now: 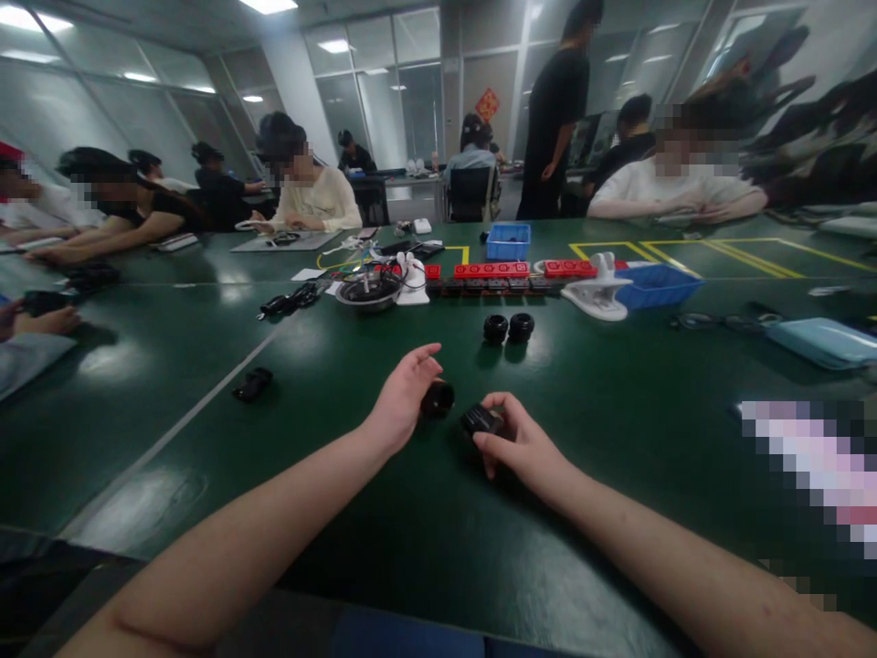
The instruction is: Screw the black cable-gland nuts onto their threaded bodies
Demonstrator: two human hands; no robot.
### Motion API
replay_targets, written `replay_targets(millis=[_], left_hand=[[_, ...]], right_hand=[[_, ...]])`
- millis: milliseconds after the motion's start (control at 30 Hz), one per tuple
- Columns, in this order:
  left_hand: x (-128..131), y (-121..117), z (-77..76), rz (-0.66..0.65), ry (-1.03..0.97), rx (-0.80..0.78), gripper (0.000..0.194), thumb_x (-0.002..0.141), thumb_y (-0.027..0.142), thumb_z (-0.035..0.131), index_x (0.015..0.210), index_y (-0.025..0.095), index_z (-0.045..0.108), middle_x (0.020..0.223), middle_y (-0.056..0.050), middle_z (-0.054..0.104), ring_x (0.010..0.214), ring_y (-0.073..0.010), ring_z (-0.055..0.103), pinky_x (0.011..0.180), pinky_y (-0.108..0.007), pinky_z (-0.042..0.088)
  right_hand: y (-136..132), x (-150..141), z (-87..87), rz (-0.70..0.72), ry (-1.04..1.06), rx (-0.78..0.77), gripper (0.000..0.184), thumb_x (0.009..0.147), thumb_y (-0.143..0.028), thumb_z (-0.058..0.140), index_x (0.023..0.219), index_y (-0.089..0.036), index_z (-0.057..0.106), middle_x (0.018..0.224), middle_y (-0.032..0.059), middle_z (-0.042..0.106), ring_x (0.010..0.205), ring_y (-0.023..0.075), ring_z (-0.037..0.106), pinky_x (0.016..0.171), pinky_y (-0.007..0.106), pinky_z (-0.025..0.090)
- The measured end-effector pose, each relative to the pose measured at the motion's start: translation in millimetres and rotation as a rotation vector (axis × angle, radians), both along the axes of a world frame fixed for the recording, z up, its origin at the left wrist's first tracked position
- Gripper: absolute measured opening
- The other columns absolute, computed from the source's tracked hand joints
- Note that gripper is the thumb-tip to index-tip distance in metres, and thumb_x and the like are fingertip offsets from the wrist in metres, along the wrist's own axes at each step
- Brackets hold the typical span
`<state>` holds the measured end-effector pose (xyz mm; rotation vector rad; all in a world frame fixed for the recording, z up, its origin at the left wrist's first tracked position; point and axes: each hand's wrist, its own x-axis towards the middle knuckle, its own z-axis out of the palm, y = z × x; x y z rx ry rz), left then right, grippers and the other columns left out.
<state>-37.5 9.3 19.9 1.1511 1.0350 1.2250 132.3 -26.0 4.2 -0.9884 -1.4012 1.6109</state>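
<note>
My left hand [404, 399] is above the green table with its fingers stretched out. Just beside its palm is a black hollow cylindrical part [439, 398]; I cannot tell whether the hand touches it. To the right, my right hand [517, 437] grips a small black block-shaped part [480, 419] with ridges on top, between thumb and fingers. Farther forward, a black ribbed round part [495, 329] stands upright, with a second black round part [522, 327] close at its right.
A black object [253, 385] lies on the left. Red power strips [491, 270], a white clamp stand [599, 291], a blue tray [661, 287] and a metal bowl [368, 291] line the back. A light-blue case [826, 343] lies right. Other people sit around the table [329, 548].
</note>
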Motion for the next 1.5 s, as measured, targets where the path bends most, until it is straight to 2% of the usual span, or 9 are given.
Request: replay_targets(millis=[233,433,633,833,1000,1100,1233,1300,1500], left_hand=[[27,-8,-15.1,0.003,-0.330,-0.449,0.044,0.079,0.056,0.047,0.095,0.016,0.056,0.077,-0.002,0.050,0.061,-0.0091,0.051,0.058,-0.021,0.044],[39,-23,-9.6,-0.001,-0.345,-0.453,0.037,0.085,0.049,0.043,0.092,0.015,0.056,0.074,-0.001,0.050,0.061,-0.0085,0.051,0.058,-0.020,0.043],[56,-38,6.1,-0.136,-0.380,-0.680,0.046,0.089,0.053,0.025,0.091,0.016,0.052,0.083,-0.007,0.057,0.074,-0.0175,0.057,0.066,-0.034,0.049],[56,-40,8.5,-0.150,-0.352,-0.558,0.018,0.088,0.031,0.045,0.086,0.016,0.053,0.082,-0.004,0.056,0.072,-0.0135,0.056,0.064,-0.028,0.050],[62,-47,4.0,-0.130,-0.214,-0.412,0.017,0.076,0.028,0.060,0.085,0.015,0.053,0.080,-0.002,0.056,0.071,-0.0127,0.055,0.063,-0.026,0.049],[38,-29,13.2,-0.023,0.103,-0.162,0.031,0.070,0.038,0.061,0.092,0.018,0.054,0.086,-0.002,0.057,0.078,-0.0166,0.056,0.065,-0.028,0.049],[-43,36,36.9,0.251,1.074,0.321,0.037,0.067,0.042,0.059,0.098,0.020,0.059,0.099,0.000,0.060,0.089,-0.0188,0.054,0.083,-0.031,0.042],[-90,74,43.7,0.262,1.505,0.172,0.041,0.071,0.043,0.054,0.106,0.022,0.056,0.102,0.002,0.060,0.089,-0.0179,0.055,0.085,-0.032,0.041],[-180,130,23.2,0.453,1.593,-0.069,0.040,0.060,0.050,0.056,0.061,0.010,0.060,0.074,-0.014,0.065,0.084,-0.0336,0.058,0.072,-0.047,0.046]], right_hand=[[-24,5,9.2,-0.017,-0.340,0.563,0.030,0.077,-0.034,0.054,0.105,-0.023,0.047,0.095,0.0037,0.057,0.081,0.0178,0.055,0.069,0.031,0.044],[-14,10,-0.4,-0.174,-0.402,0.569,0.022,0.085,-0.039,0.039,0.098,-0.021,0.046,0.084,0.0036,0.059,0.072,0.0166,0.057,0.064,0.029,0.043],[-12,14,8.7,-0.129,-0.722,0.660,0.030,0.086,-0.040,0.032,0.103,-0.018,0.044,0.085,0.0077,0.064,0.070,0.0215,0.060,0.060,0.032,0.042],[-12,13,17.6,-0.154,-1.034,0.698,0.033,0.084,-0.041,0.037,0.100,-0.014,0.048,0.080,0.0104,0.064,0.069,0.0240,0.062,0.056,0.031,0.041],[-13,18,12.1,-0.154,-0.899,0.723,0.046,0.086,-0.045,0.034,0.115,-0.010,0.042,0.095,0.0133,0.061,0.080,0.0242,0.060,0.066,0.034,0.044],[-12,25,11.4,-0.131,-0.780,0.730,0.061,0.086,-0.048,0.033,0.130,-0.007,0.028,0.102,0.0148,0.058,0.086,0.0243,0.058,0.070,0.036,0.044],[-8,34,13.9,-0.065,-0.725,0.626,0.058,0.087,-0.045,0.033,0.132,-0.009,0.027,0.086,0.0081,0.059,0.077,0.0207,0.056,0.069,0.035,0.044],[-7,36,14.7,-0.050,-0.717,0.591,0.053,0.088,-0.042,0.035,0.131,-0.011,0.031,0.085,0.0068,0.058,0.075,0.0195,0.055,0.067,0.033,0.043],[-9,33,14.9,0.076,-0.693,0.633,0.046,0.088,-0.041,0.037,0.125,-0.013,0.041,0.084,0.0059,0.061,0.075,0.0183,0.056,0.063,0.029,0.042]])
